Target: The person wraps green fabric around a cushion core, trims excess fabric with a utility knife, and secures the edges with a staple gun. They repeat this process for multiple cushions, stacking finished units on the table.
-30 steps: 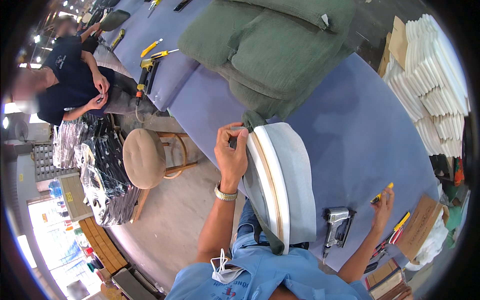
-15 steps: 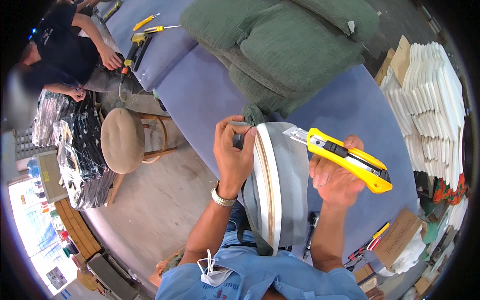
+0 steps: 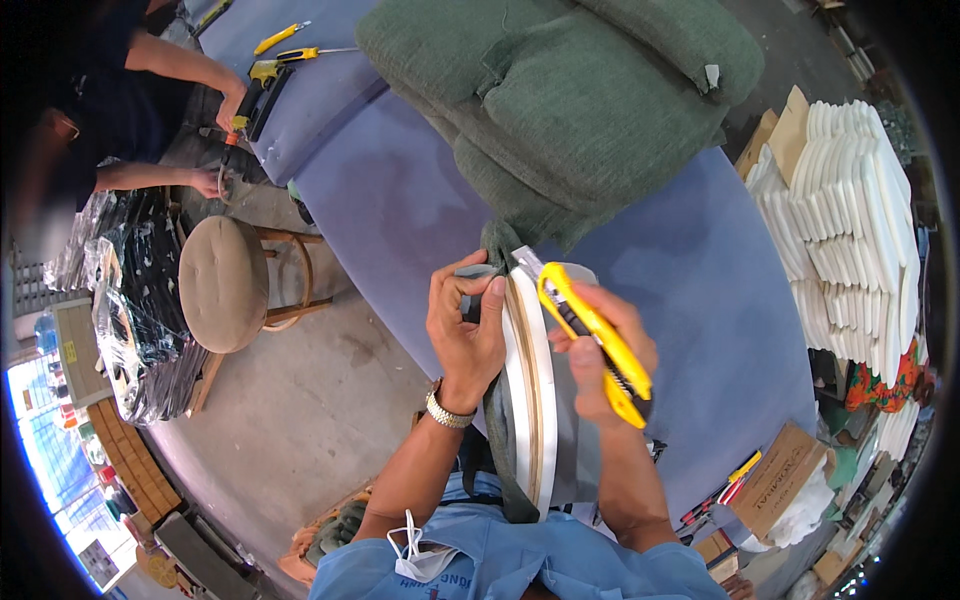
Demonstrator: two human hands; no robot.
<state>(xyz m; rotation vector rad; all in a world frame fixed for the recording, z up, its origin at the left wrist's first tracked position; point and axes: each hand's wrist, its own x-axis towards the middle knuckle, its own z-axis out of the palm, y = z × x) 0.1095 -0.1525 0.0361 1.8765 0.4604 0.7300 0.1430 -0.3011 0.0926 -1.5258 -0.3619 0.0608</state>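
Observation:
A curved panel (image 3: 536, 390) stands on edge against my body, with a white padded rim, a light wooden strip along it and grey cloth at its side. My left hand (image 3: 467, 335) pinches the far end of the panel, its thumb and fingers closed on the fabric edge. Just past those fingers a bunch of dark green fabric (image 3: 500, 240) rises over the end. My right hand (image 3: 612, 350) grips a yellow utility knife (image 3: 603, 350). The knife's blade is extended and its tip is right by the green fabric, close to my left fingertips; whether it touches cannot be seen.
Ahead on the blue-covered table (image 3: 680, 270) lies a green upholstered cushion piece (image 3: 590, 120). White pads (image 3: 850, 220) are stacked at right, above a cardboard box (image 3: 785, 480). At left are a round stool (image 3: 225, 285), wrapped bundles, and a co-worker's hand on a staple gun (image 3: 262, 95).
The utility knife has swung left and inward, from beside the panel to the fabric at its far end. My left hand keeps its pinch. The co-worker's hand has reached the staple gun.

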